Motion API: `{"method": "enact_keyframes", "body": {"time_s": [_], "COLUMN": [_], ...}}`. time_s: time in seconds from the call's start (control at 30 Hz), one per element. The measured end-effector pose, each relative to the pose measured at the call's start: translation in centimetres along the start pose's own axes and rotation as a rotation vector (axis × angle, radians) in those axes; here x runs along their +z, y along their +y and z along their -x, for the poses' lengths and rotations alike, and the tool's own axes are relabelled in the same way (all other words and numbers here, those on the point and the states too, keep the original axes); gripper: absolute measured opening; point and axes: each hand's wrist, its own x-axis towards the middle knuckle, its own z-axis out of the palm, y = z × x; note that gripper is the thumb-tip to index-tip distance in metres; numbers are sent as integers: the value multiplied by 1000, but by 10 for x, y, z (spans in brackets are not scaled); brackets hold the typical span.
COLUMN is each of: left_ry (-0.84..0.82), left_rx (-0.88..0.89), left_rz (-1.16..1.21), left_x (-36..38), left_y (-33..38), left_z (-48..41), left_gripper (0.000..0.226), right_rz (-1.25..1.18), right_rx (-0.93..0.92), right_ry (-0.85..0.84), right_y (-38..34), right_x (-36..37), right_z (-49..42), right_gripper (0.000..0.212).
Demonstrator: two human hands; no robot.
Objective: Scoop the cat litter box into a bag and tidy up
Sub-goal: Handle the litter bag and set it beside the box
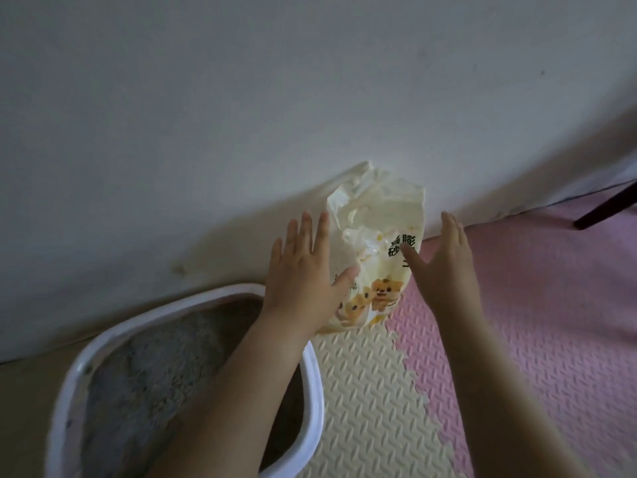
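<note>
Dim, flat light throughout. Plain white wall (241,98) across the upper frame, with a small dark scuff (179,269) low down near the floor line. Interlocking foam mats underfoot, embossed tread pattern — cream mat (365,391) at centre, pink mat (534,322) to the right, jigsaw seam between them. Strip of bare beige floor (20,391) at lower left along the wall. Dark furniture leg (606,205) at far right edge, foot on the pink.

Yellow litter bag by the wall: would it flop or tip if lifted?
Probably floppy: the yellow litter bag has a crumpled top. Its bulging base suggests weight low down. It leans on the wall, so a push might tip it.
</note>
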Motion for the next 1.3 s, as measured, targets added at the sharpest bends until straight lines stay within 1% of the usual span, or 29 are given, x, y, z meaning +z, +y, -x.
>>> {"method": "enact_keyframes", "body": {"time_s": [0.07,0.13,0.23,0.3,0.37,0.5,0.6,0.67,0.73,0.8,0.93,1.03,1.1,1.17,1.3], "left_ry": [94,213,350,378,393,411,398,421,454,485,530,585,578,504,211], "left_rx": [49,111,182,179,182,157,181,195,201,222,233,235,234,203,125], "left_rz": [16,-2,90,152,170,157,125,154,172,170,167,209,225,220,83], "left_x": [27,42,47,49,56,58,48,40,36,31,6,-14,-20,-19,4], "left_y": [-2,-2,-5,-10,-15,-23,-28,-30,-32,-31,-34,-32,-28,-29,-40], "left_z": [-21,-40,-45,-35,-24,-23,-28,-27,-22,-16,-11,-7,-4,-3,0], "left_gripper": [85,80,57,49,44,38,32,27,29,33,36,36,36,36,40], "right_rz": [4,20,-18,-120,-155,-49,7,-82,-164,-187,-212,-300,-362,-377,-321], "right_rx": [-56,-113,-119,-50,-11,-80,-111,-64,-23,-23,-76,-116,-142,-156,-115], "right_ry": [68,88,140,187,222,260,268,289,323,358,431,512,566,572,463], "right_y": [13,23,32,31,29,23,29,40,50,54,48,32,22,19,41], "right_x": [25,43,55,59,64,61,49,39,31,21,-6,-25,-31,-30,-4], "right_z": [-18,-32,-33,-23,-14,-21,-23,-15,-4,4,13,15,15,19,37], "right_gripper": [77,70,53,42,34,17,19,20,20,19,16,15,16,17,19]}}
